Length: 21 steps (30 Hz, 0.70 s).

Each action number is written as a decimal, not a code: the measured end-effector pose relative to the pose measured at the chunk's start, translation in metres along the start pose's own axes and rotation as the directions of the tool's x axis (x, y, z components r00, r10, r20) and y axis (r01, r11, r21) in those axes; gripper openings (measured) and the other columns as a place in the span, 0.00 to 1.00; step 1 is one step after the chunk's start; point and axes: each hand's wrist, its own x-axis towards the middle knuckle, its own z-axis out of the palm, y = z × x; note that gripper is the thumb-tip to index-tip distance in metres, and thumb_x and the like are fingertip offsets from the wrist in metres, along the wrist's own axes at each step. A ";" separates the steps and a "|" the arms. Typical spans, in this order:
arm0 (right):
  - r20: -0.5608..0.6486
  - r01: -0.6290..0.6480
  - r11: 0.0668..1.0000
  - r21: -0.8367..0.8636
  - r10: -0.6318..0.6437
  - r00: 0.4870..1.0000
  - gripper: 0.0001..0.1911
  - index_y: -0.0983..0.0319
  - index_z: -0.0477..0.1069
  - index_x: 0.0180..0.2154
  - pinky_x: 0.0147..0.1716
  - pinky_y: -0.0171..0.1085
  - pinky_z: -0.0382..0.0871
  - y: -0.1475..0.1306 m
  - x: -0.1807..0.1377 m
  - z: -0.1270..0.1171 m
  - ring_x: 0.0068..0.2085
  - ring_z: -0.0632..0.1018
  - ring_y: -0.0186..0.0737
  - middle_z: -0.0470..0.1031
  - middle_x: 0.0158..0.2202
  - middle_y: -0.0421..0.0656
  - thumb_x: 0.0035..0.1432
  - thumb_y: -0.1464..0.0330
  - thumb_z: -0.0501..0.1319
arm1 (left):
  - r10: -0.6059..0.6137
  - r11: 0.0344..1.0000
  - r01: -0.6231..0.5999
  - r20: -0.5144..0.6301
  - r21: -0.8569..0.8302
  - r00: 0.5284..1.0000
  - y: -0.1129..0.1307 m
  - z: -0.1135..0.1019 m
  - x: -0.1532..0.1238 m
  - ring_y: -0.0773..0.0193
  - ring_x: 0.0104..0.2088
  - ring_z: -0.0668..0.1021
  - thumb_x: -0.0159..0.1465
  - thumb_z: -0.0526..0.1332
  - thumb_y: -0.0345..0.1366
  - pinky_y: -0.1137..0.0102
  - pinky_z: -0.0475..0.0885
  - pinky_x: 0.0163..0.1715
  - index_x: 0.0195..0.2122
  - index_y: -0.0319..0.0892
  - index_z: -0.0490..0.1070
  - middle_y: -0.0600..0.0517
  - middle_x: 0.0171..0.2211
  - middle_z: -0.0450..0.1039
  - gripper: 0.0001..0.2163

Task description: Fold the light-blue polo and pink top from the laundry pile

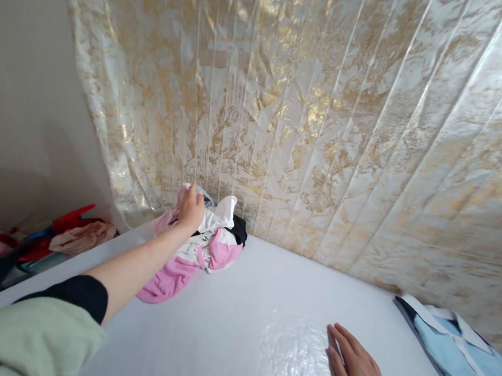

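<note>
My left hand (191,208) reaches far out over the white table (265,288) and closes on the top of a crumpled pink, white and black garment pile (210,247) lying against the back wall. My right hand (359,372) rests flat on the table near the front right, fingers stretched out and holding nothing. My left arm wears a pale green sleeve over a black one.
A folded light blue garment with white trim (460,354) lies at the table's right edge. A gold and white sheet (311,116) hangs behind the table. Left of the table, lower down, sit red, peach and yellow clothes (73,232).
</note>
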 end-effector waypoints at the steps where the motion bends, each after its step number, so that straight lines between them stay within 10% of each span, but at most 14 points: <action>1: 0.000 0.004 1.000 -0.005 -0.004 1.000 0.27 0.57 0.69 0.56 0.55 0.48 0.65 0.000 0.000 0.000 0.58 0.70 0.48 0.68 0.59 0.45 0.64 0.53 0.45 | 0.026 0.998 -0.031 -0.074 -0.062 0.997 0.006 -0.009 0.011 0.54 0.63 0.63 0.69 0.45 0.39 0.60 0.56 0.63 0.61 0.36 0.60 0.39 0.62 0.62 0.22; 6: 0.004 -0.002 1.000 -0.027 0.002 1.000 0.27 0.57 0.69 0.56 0.53 0.50 0.67 0.002 0.000 0.003 0.57 0.71 0.49 0.69 0.58 0.46 0.63 0.53 0.45 | 0.446 0.859 -0.475 -0.176 -0.192 0.877 0.072 -0.056 0.040 0.58 0.66 0.57 0.69 0.46 0.49 0.62 0.50 0.66 0.64 0.41 0.54 0.42 0.66 0.54 0.26; 10: 0.002 0.017 1.000 -0.009 -0.017 1.000 0.26 0.57 0.69 0.56 0.53 0.49 0.66 0.001 0.000 0.002 0.56 0.71 0.49 0.69 0.58 0.47 0.63 0.55 0.46 | 0.675 0.643 -0.678 -0.155 -0.358 0.722 0.150 -0.070 -0.009 0.59 0.68 0.51 0.69 0.44 0.53 0.61 0.47 0.66 0.66 0.44 0.47 0.45 0.68 0.49 0.29; 15: 0.006 0.008 0.999 0.035 -0.008 1.000 0.24 0.58 0.69 0.56 0.53 0.50 0.65 -0.005 -0.001 -0.006 0.57 0.71 0.49 0.69 0.57 0.48 0.64 0.57 0.47 | 0.607 0.616 -0.199 0.299 -0.762 0.736 0.208 -0.056 -0.106 0.54 0.66 0.57 0.69 0.45 0.53 0.56 0.54 0.64 0.64 0.48 0.55 0.49 0.65 0.59 0.25; 19: -0.028 0.033 0.988 0.151 -0.030 0.999 0.21 0.60 0.70 0.53 0.54 0.46 0.64 -0.007 0.000 -0.014 0.54 0.72 0.48 0.72 0.53 0.50 0.63 0.62 0.48 | 0.595 0.660 0.304 0.725 -0.687 0.346 0.193 -0.024 -0.145 0.56 0.57 0.72 0.65 0.56 0.49 0.60 0.65 0.57 0.54 0.46 0.69 0.48 0.56 0.71 0.20; 21: -0.037 0.031 0.976 0.214 -0.023 0.999 0.20 0.60 0.71 0.50 0.52 0.43 0.65 -0.007 0.001 -0.016 0.51 0.73 0.47 0.73 0.50 0.50 0.61 0.65 0.50 | 0.486 0.724 0.406 0.830 -0.558 0.274 0.168 -0.009 -0.152 0.57 0.50 0.77 0.63 0.57 0.48 0.59 0.67 0.54 0.47 0.41 0.73 0.44 0.50 0.75 0.18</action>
